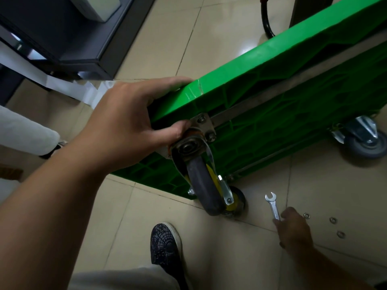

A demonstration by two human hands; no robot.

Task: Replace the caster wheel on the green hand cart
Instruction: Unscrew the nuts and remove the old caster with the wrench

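My left hand (129,122) grasps the corner of the cart (272,65), which stands tipped on its edge. The caster wheel (204,185) sits at five o'clock from that hand, bolts visible in its plate. My right hand (295,229) grasps the wrench (272,203) on the floor, at four o'clock from the wheel. Risk: if the left grip slackens, the cart may fall. The nuts (333,220) at three o'clock could scatter.

Green cart (272,57) tipped on edge, ribbed underside exposed. Caster (201,181), grey tread and rusty swivel plate, bolted at near corner. Wrench (272,206) right of it; three nuts (333,220) further right.
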